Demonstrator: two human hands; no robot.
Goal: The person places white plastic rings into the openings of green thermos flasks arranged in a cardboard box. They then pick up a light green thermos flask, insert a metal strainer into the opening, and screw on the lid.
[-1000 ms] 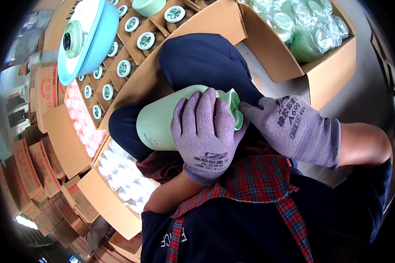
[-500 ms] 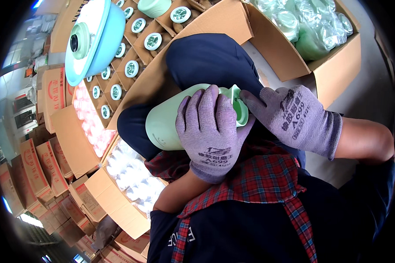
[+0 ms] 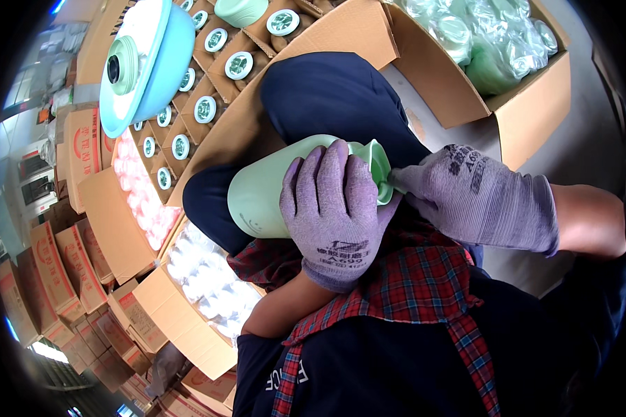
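A pale green jug [image 3: 257, 187] lies on its side across my lap, its spouted mouth toward the right. My gloved left hand [image 3: 332, 198] is wrapped over its upper body near the neck, the fingers closed on it. At the mouth, the fingertips of my gloved right hand [image 3: 476, 194] are bunched together against the green rim. Whatever they pinch there, if anything, is hidden by the fingers and the lip. A small printed face shows on the jug's side near its base.
A divided carton [image 3: 219, 76] ahead holds several round-topped liners. A blue basin [image 3: 163, 66] with green rings rests over its left part. At the right, an open carton [image 3: 535, 128] holds plastic-wrapped green pieces. Cartons of pink items [image 3: 142, 191] and white items [image 3: 205, 285] stand left.
My right hand has turned and moved its fingertips from the rim's upper edge down to the front of the mouth. The left hand and the jug stay nearly in place.
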